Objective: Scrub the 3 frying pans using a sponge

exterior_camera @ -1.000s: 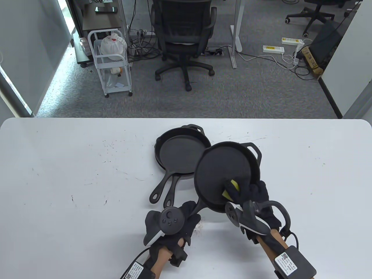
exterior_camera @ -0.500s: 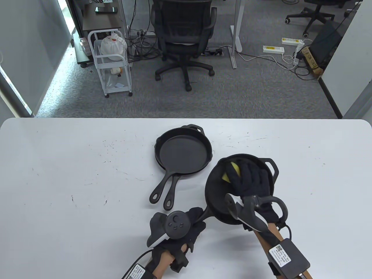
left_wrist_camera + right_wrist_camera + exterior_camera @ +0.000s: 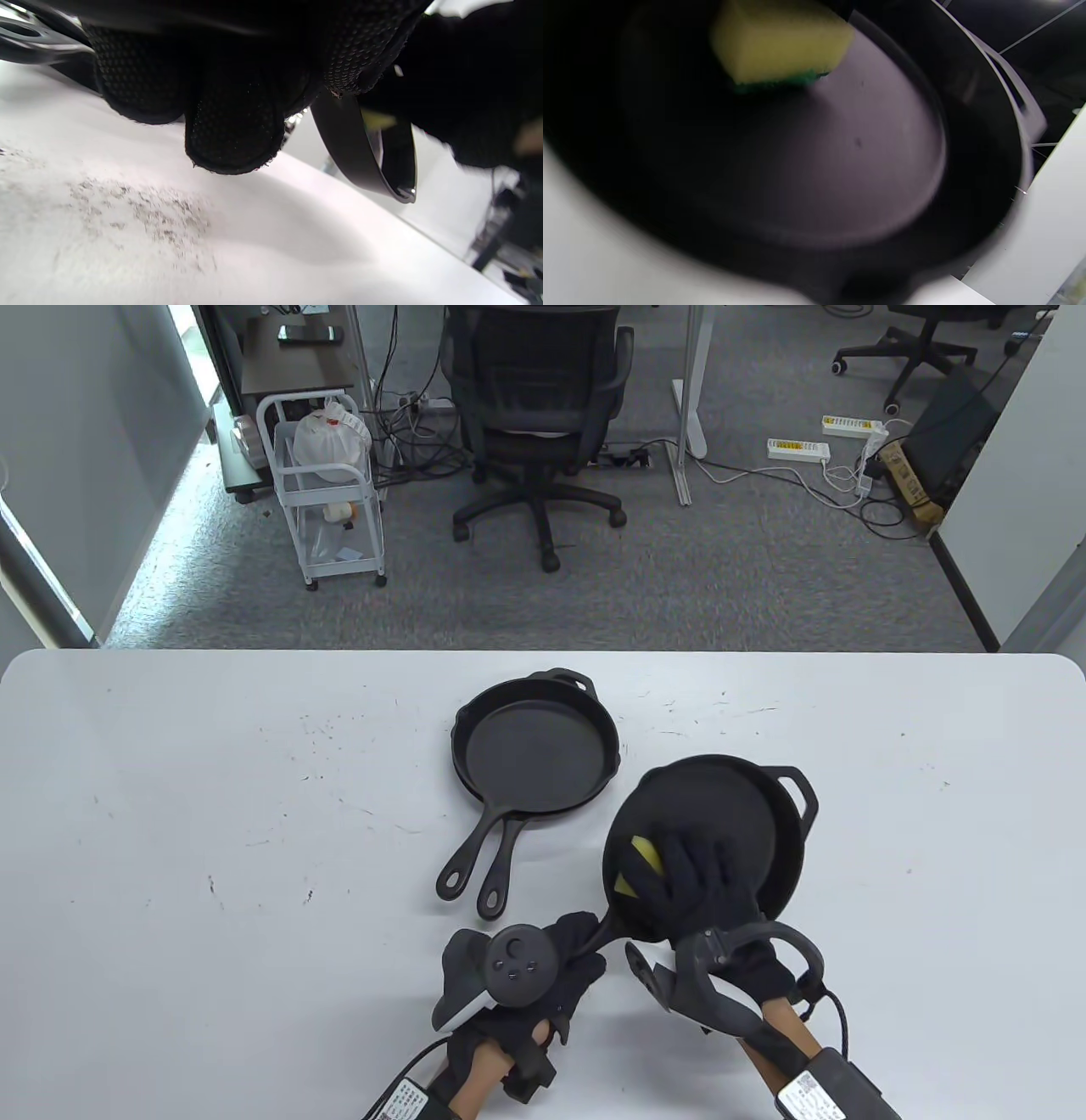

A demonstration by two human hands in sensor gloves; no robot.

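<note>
A black cast-iron pan is tilted above the table at centre right, its inside facing me. My left hand grips its handle near the table's front edge. My right hand holds a yellow sponge with a green underside against the pan's lower left inside. In the right wrist view the sponge lies on the pan's floor. Two more black pans sit stacked behind and to the left, handles pointing toward me. In the left wrist view my gloved fingers curl over the table, with the pan's rim beside them.
The white table has dark specks near my left hand. Beyond its far edge stand an office chair and a white wire cart on grey carpet.
The pan swung right and away from the stacked pair. My right hand carried the sponge up to the pan's far side, then back down to its lower left.
</note>
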